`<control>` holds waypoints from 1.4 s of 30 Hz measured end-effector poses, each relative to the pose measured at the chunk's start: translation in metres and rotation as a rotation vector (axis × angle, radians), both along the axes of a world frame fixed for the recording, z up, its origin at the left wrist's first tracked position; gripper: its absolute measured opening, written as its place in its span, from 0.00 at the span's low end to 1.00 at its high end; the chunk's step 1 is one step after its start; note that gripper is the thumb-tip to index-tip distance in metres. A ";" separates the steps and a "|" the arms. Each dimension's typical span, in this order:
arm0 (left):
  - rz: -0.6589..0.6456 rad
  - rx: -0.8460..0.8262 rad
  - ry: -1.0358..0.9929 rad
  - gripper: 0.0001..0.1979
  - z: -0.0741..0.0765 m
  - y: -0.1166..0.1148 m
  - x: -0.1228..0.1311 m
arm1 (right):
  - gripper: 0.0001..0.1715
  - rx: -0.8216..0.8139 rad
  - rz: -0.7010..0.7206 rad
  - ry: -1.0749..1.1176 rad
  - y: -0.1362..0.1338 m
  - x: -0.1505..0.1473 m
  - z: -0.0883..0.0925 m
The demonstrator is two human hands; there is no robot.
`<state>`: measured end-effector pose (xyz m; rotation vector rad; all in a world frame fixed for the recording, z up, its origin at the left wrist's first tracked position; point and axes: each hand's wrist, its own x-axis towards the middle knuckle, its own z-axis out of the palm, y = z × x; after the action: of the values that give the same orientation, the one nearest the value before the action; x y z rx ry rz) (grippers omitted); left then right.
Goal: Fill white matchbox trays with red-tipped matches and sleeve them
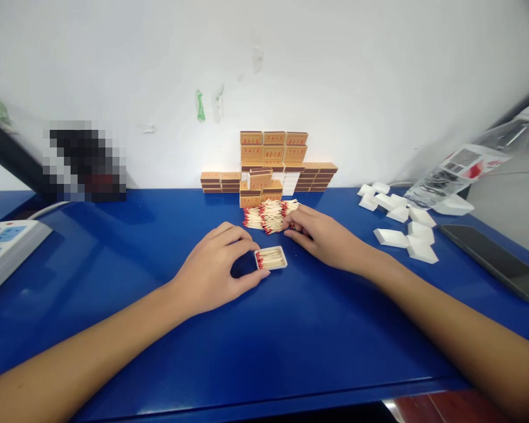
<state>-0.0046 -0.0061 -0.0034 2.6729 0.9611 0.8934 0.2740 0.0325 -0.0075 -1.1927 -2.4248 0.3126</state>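
Note:
A small white matchbox tray [283, 265] with red-headed matches in it lies on the blue table. My left hand [220, 264] grips its left end, with the thumb at the near corner and a finger at the far one. Behind the tray is a loose pile of matches [271, 216]. At the pile's right edge, my right hand [321, 238] has its thumb and fingers pinched close together. A few red match heads show between them, and the fingers partly hide what they hold. Close behind the pile stand stacked matchboxes [273, 154] printed in orange and brown.
Several empty white trays [392, 238] lie scattered to the right, beside a leaning plastic bottle [462, 161] and a dark phone [496, 258]. A white power strip [15, 249] sits at the left. A white wall [167, 70] rises behind the blue table [247, 352].

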 end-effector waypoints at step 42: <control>0.026 0.000 0.029 0.13 0.000 0.002 0.000 | 0.08 0.003 0.118 0.016 -0.038 -0.019 0.024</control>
<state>-0.0049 -0.0046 -0.0033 2.6868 1.0041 0.8615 0.2546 -0.0050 0.0168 -1.0439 -2.4863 0.3519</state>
